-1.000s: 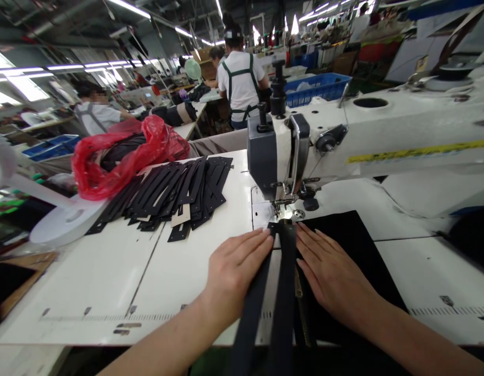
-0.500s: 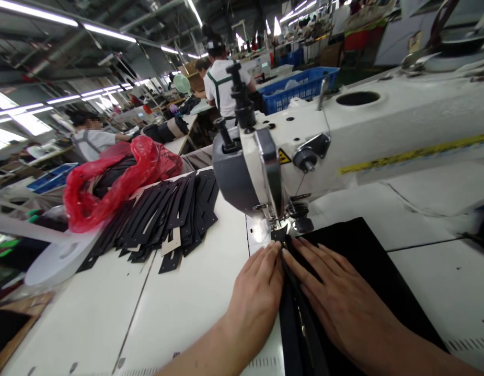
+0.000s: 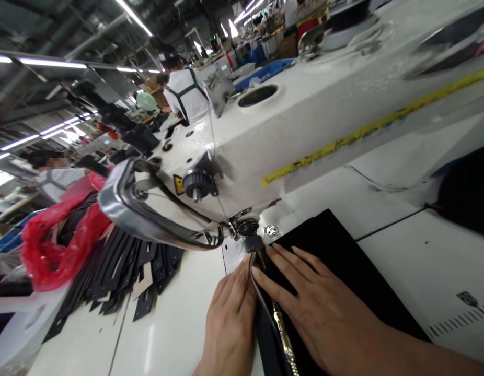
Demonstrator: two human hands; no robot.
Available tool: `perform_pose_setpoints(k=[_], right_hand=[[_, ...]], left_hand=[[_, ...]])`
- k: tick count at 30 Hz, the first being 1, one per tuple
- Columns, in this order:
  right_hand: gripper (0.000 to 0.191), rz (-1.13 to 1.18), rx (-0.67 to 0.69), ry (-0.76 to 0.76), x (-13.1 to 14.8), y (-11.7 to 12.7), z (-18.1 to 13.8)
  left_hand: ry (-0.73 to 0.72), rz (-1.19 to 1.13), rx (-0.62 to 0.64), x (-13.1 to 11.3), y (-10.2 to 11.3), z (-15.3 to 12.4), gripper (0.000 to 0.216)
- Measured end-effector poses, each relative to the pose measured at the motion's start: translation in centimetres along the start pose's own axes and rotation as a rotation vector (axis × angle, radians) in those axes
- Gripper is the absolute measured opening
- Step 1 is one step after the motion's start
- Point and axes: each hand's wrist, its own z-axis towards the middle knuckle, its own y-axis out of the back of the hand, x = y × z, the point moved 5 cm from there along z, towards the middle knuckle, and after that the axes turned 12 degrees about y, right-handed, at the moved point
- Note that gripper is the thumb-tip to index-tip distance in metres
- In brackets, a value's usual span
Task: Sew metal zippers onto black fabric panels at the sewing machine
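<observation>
A black fabric panel (image 3: 322, 250) lies under the sewing machine's presser foot (image 3: 253, 243), with a gold-toothed zipper (image 3: 283, 334) running along it toward me. My left hand (image 3: 231, 313) is at the zipper's left side, its fingers pressed together on the edge of the black zipper tape. Its thumb is hidden. My right hand (image 3: 316, 303) lies flat on the panel with fingers spread. Its index fingertip touches the raised tape edge just in front of the foot. The needle area is partly covered by the machine's parts.
The white sewing machine arm (image 3: 312, 130) crosses above the hands. Left of it lie a fanned pile of black strips (image 3: 120, 266) and a red plastic bag (image 3: 42, 250). A white round stand (image 3: 26, 329) is at the table's left. Co-workers sit beyond the machine.
The view has shifted right and closer to the machine head, so the scene sits further left. Both hands stay on the panel near the foot, and more of the gold teeth shows.
</observation>
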Motion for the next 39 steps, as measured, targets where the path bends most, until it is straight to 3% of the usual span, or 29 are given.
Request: perform_pose_setpoints(k=[16,26,31,39], right_hand=[[0.051,0.015,0.002,-0.052,0.1,-0.1,0.0],[0.044,-0.103,-0.047,0.054,0.2,0.4,0.2],[0.046,-0.155,-0.042,0.117,0.2,0.8,0.3],[0.056,-0.312,-0.006,0.225,0.4,0.5,0.4]], left_hand=[[-0.024,0.14,-0.023,0.0,-0.2,0.2,0.039],[0.019,0.076,-0.014,-0.9,0.1,0.4,0.033],[0.086,0.045,-0.038,-1.1,0.3,0.5,0.031],[0.078,0.0,-0.11,-1.4,-0.3,0.5,0.03]])
